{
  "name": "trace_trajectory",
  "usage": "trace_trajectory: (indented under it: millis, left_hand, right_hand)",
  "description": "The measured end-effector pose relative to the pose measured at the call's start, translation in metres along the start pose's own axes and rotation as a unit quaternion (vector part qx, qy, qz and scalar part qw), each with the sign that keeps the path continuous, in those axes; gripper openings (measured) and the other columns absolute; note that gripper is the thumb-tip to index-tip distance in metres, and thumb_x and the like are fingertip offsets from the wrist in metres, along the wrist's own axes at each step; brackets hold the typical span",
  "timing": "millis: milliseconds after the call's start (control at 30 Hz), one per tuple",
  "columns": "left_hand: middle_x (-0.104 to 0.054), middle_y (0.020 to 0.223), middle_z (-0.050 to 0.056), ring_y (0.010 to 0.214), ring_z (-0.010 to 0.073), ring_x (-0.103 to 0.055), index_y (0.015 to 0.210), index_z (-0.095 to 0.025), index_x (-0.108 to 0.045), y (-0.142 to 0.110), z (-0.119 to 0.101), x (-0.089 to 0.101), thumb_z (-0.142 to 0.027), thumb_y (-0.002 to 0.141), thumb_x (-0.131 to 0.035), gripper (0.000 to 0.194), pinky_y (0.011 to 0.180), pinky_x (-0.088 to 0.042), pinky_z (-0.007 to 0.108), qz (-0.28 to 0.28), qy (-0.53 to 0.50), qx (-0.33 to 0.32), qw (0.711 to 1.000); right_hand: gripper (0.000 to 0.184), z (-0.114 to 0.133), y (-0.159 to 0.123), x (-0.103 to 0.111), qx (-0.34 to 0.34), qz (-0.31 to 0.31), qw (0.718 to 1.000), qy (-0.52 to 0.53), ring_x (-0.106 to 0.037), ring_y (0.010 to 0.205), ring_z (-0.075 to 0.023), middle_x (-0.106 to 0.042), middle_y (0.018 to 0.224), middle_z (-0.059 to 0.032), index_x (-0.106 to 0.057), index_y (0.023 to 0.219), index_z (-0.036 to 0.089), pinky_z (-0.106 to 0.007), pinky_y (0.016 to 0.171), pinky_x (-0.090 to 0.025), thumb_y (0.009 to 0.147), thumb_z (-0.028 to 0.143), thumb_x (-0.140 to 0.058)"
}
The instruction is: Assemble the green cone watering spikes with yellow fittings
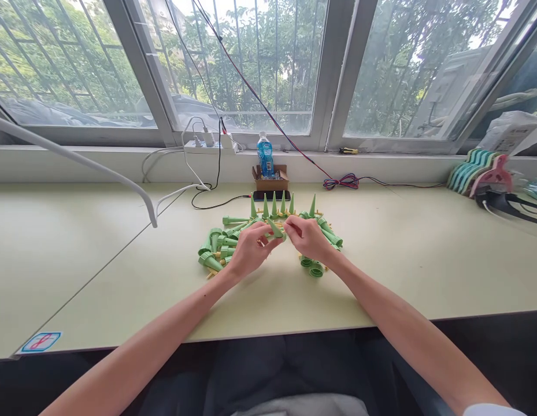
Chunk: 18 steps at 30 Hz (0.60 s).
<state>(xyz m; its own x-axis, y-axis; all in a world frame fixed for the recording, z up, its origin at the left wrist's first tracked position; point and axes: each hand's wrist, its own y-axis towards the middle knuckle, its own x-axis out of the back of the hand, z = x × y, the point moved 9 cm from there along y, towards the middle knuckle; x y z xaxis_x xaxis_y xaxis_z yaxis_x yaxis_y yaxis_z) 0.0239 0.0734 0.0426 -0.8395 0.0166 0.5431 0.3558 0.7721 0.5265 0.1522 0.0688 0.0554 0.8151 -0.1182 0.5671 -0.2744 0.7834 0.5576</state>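
Observation:
A green cone-shaped plant watering spike [275, 229], tilted with its tip up and to the left, is pinched between the fingers of my left hand [250, 249]. Close beside its wide end, my right hand [310, 238] has its thumb and fingertips pressed together; whatever is in them is too small to make out. Behind the hands several like spikes [274, 205] stand upright in a row. Left of my left hand lies a pile of green spikes [211, 261] with small yellow valve pieces [214, 273]. More spikes [332, 236] and open round ends [315, 270] lie around my right hand.
A phone [271, 196] lies behind the row, before a small cardboard box [270, 180] with a blue bottle [265, 156]. A white bent rod [99, 167] reaches in from the left. Cables [341, 182], a power strip [210, 144] and coloured hangers [480, 173] line the window side.

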Motion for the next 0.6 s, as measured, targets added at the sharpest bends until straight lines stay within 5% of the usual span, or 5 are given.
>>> trace_trajectory:
  millis: [233,467,600]
  left_hand:
    - [-0.058,0.088,0.003,0.060,0.0093,-0.055,0.095,-0.023,-0.068,0.000,-0.007,0.000,-0.040,0.087,-0.061,0.020,0.053,-0.050,0.022,0.004,0.049,-0.056,0.997]
    - [-0.058,0.104,0.008,0.076,0.0159,-0.066,0.100,-0.019,-0.059,0.000,-0.003,-0.009,-0.055,0.093,-0.042,0.041,0.047,-0.053,0.021,0.054,-0.066,0.034,0.996]
    - [-0.058,0.104,0.010,0.070,0.0164,-0.068,0.109,-0.018,-0.053,0.001,0.008,-0.010,-0.064,0.093,-0.027,0.055,0.045,-0.056,0.026,0.038,-0.195,0.122,0.972]
  right_hand:
    - [0.027,-0.001,0.000,0.001,-0.007,-0.003,1.000,0.004,-0.038,0.050,-0.0110,-0.046,0.057,0.0031,-0.046,0.074,0.021,-0.024,0.054,-0.033,0.095,0.036,-0.040]
    - [0.027,-0.001,0.000,0.005,-0.010,-0.029,1.000,-0.004,-0.041,0.052,-0.0110,-0.050,0.060,0.0021,-0.048,0.076,0.020,-0.024,0.057,-0.035,0.096,0.035,-0.039]
    - [0.026,0.001,-0.001,0.007,-0.007,-0.037,0.999,0.010,-0.043,0.053,-0.0107,-0.051,0.061,0.0020,-0.048,0.077,0.020,-0.023,0.057,-0.036,0.097,0.035,-0.039]
